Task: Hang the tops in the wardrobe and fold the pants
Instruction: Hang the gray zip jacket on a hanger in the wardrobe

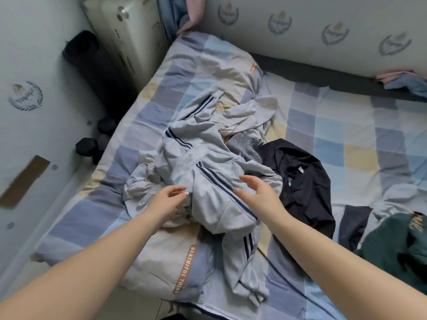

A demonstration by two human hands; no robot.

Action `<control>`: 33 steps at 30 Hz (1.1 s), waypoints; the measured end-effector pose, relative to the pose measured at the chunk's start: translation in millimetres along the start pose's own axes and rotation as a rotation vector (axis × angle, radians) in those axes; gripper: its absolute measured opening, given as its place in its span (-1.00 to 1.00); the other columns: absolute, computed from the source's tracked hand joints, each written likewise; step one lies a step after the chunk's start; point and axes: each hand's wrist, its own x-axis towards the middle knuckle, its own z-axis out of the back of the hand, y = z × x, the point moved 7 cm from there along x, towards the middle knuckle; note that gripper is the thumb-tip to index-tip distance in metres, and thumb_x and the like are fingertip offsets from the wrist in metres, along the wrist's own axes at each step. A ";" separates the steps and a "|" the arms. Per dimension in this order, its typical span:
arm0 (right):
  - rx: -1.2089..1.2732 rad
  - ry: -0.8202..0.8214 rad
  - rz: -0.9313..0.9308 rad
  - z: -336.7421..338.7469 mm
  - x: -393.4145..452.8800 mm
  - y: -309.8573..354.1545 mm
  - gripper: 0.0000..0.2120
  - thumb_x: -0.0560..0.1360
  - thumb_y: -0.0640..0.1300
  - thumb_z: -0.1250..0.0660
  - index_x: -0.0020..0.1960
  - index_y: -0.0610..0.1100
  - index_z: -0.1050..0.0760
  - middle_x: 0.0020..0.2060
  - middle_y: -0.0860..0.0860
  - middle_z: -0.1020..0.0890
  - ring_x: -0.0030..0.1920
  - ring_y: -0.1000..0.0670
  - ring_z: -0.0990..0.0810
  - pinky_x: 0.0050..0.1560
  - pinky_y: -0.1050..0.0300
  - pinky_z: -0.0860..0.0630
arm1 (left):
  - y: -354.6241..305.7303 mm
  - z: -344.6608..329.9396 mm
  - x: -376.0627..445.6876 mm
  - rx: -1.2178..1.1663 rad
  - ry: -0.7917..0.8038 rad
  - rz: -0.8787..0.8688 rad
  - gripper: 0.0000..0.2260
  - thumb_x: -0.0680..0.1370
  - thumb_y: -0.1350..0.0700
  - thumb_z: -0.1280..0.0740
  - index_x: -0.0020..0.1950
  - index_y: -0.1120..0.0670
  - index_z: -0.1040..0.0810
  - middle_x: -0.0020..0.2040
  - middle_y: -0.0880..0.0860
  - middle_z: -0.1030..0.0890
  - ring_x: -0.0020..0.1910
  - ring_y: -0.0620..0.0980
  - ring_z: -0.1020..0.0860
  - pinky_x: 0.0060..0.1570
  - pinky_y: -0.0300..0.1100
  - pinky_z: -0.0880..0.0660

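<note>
Grey striped pants (208, 181) lie crumpled at frame centre on checked bedspread (346, 125). Left hand (167, 200) at 9 o'clock of the heap, fingers loosely curled, empty. Right hand (258, 192) at 3 o'clock, fingers spread, hovering. Black top (300, 179) further toward 3, green top (392, 245) at 4.

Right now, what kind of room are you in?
Probably a bedroom: a bed with a checked sheet, a padded wall panel beside it, and clothes such as grey striped pants piled on top.
</note>
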 end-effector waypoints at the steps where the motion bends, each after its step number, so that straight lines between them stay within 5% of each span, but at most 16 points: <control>1: 0.007 0.004 0.001 -12.7 14.4 1.2 -0.59 0.49 0.00 -0.39 0.31 0.00 -0.44 0.24 0.12 -0.51 0.18 0.22 -0.39 0.15 0.27 -0.29 | -0.2 4.8 18.8 0.030 0.001 -0.015 -0.78 0.56 0.13 -0.35 0.20 0.07 -0.54 0.10 0.03 -0.57 0.12 -0.03 -0.52 -0.03 -0.16 -0.44; 6: 0.109 0.070 -0.009 -83.6 77.2 -7.6 -0.54 0.48 -0.07 -0.40 0.36 0.00 -0.41 0.23 0.18 -0.50 0.22 0.23 -0.41 0.20 0.31 -0.32 | 28.6 29.6 114.8 0.129 -0.057 -0.049 -0.69 0.53 0.14 -0.37 0.27 0.11 -0.51 0.18 0.08 -0.57 0.19 -0.01 -0.51 0.06 -0.22 -0.40; 11: 0.144 0.105 -0.039 -141.2 126.2 -35.1 -0.56 0.49 -0.08 -0.39 0.34 0.07 -0.41 0.25 0.19 -0.46 0.27 0.22 -0.38 0.23 0.28 -0.31 | 84.0 37.6 188.4 0.292 -0.077 -0.055 -0.33 0.52 0.06 -0.39 0.54 0.03 -0.13 0.51 0.07 -0.25 0.47 0.03 -0.25 0.37 -0.09 -0.26; 14: 0.221 0.136 -0.072 -167.2 146.1 -48.5 -0.55 0.49 -0.12 -0.40 0.34 0.08 -0.41 0.27 0.17 -0.46 0.29 0.22 -0.38 0.19 0.41 -0.34 | 108.6 28.1 215.2 0.202 -0.011 -0.001 -0.27 0.52 0.04 -0.38 0.57 0.01 -0.02 0.51 0.05 -0.25 0.44 0.01 -0.28 0.31 -0.16 -0.29; 16: 0.277 0.160 -0.084 -180.6 152.5 -55.2 -0.54 0.49 -0.16 -0.39 0.36 0.05 -0.40 0.28 0.17 -0.46 0.29 0.22 -0.38 0.14 0.48 -0.35 | 118.8 21.7 220.7 0.132 0.004 0.027 -0.31 0.52 0.06 -0.39 0.55 0.06 -0.11 0.37 0.06 -0.43 0.22 -0.06 -0.45 0.08 -0.32 -0.36; 19: 0.323 0.162 -0.106 -190.8 159.0 -62.7 -0.51 0.50 -0.18 -0.38 0.39 -0.01 -0.37 0.35 0.12 -0.43 0.36 0.18 -0.35 0.29 0.30 -0.30 | 108.0 23.4 216.4 0.186 -0.096 -0.126 -0.61 0.49 0.13 -0.41 0.30 0.09 -0.49 0.07 -0.04 -0.61 -0.09 -0.22 -0.53 -0.23 -0.51 -0.39; 24: 0.313 0.131 -0.163 -191.3 160.1 -57.1 -0.58 0.52 -0.09 -0.36 0.34 -0.14 -0.43 0.28 0.03 -0.52 0.25 0.15 -0.49 0.19 0.35 -0.40 | 67.2 7.9 168.0 0.175 -0.043 -0.379 -0.69 0.48 0.23 -0.39 0.22 0.06 -0.58 0.07 -0.17 -0.58 0.08 -0.26 -0.52 0.01 -0.59 -0.35; 29: 0.334 0.048 -0.316 -174.9 142.0 -44.7 -0.89 0.51 -0.01 -0.35 -0.14 -0.03 -0.53 -0.28 0.02 -0.66 -0.25 0.07 -0.64 -0.27 0.25 -0.52 | 31.7 -31.1 104.0 0.190 0.176 -0.483 -0.88 0.39 0.16 -0.36 -0.23 -0.07 -0.52 -0.27 -0.08 -0.51 -0.26 -0.20 -0.49 -0.24 -0.36 -0.38; 33: 0.301 -0.061 -0.314 -142.9 113.0 -45.7 -0.85 0.52 -0.22 -0.20 -0.16 -0.02 -0.45 -0.38 0.01 -0.54 -0.37 -0.02 -0.52 -0.26 0.09 -0.47 | 29.9 -53.0 69.0 0.162 0.314 -0.424 -0.87 0.42 0.13 -0.43 -0.07 -0.06 -0.62 -0.13 -0.04 -0.61 -0.13 -0.14 -0.57 -0.06 -0.25 -0.50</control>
